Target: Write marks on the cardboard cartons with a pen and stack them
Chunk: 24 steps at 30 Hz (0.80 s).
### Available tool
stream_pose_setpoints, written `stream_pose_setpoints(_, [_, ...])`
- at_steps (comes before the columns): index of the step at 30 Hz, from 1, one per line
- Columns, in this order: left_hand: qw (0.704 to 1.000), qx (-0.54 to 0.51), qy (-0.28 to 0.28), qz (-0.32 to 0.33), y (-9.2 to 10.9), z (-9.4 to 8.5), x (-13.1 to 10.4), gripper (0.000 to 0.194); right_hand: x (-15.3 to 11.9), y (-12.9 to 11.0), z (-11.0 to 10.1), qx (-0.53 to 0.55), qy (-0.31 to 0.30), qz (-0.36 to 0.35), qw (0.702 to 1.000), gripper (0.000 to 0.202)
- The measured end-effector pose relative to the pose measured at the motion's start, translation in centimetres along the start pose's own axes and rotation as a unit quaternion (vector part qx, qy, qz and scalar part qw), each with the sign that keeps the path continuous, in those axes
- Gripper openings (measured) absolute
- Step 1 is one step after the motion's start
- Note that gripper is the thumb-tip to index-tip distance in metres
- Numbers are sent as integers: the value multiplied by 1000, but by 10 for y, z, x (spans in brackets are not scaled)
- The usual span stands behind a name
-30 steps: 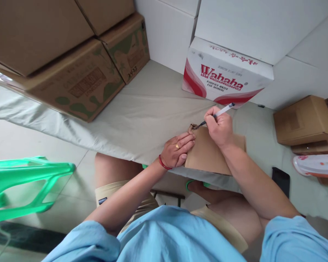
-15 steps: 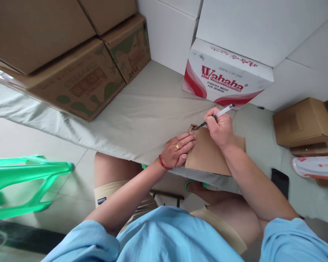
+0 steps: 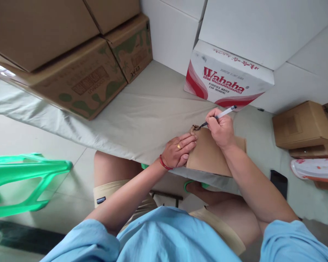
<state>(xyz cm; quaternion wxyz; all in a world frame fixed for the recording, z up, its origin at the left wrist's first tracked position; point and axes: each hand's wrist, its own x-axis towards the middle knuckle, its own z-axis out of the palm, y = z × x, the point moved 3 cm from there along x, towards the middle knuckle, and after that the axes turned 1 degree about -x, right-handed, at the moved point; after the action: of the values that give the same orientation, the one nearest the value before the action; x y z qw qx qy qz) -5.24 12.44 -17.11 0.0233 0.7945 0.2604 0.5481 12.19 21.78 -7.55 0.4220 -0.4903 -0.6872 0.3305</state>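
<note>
A brown piece of cardboard [image 3: 207,154] lies at the front edge of the cloth-covered table. My right hand [image 3: 221,127] grips a pen [image 3: 226,111] with a clear barrel and a dark end. The pen's tip meets a dark, ragged patch [image 3: 196,128] at the cardboard's upper left corner; whether it is ink or torn board I cannot tell. Against the cardboard's left edge rests my left hand [image 3: 179,151], its fingers stretched out flat, with a gold ring and a red cord at the wrist. My right hand and forearm hide part of the cardboard.
Large brown cartons [image 3: 82,83] stand at the back left. A white and red Wahaha carton [image 3: 226,78] is behind my right hand. Smaller brown boxes [image 3: 303,125] and a black phone [image 3: 278,183] lie to the right. A green plastic stool [image 3: 43,182] stands on the floor at left.
The view has shifted very slightly. Both hands stay in the same place on the cardboard, and the pen tip remains at the dark corner patch.
</note>
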Motion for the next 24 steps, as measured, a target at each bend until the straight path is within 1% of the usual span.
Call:
stream_pose_setpoints(3, [1000,4,6,4,0,0,1,54,-2,-3,-3,-9,26,-14,1000,15])
stream_pose_setpoints(4, [1000,5,6,6,1,0,1,54,-2,-5,-3,-3,24,-24,999,15])
stream_pose_setpoints(5, [1000,6,6,7,1,0,1,54,-3,-8,-3,6,10,-35,999,16])
stream_pose_setpoints(9, [1000,10,0,5,1,-1,2,54,-8,-15,2,12,-99,-71,993,16])
stream_pose_setpoints(11, [1000,12,0,4,2,-1,3,54,-9,-16,3,5,-115,-77,990,15])
stream_pose_setpoints(19, [1000,13,3,7,2,-1,4,54,-7,-15,4,-7,-118,-71,991,15])
stream_pose_setpoints(24, [1000,10,3,6,1,0,2,53,-5,-15,4,-20,-106,-63,992,17])
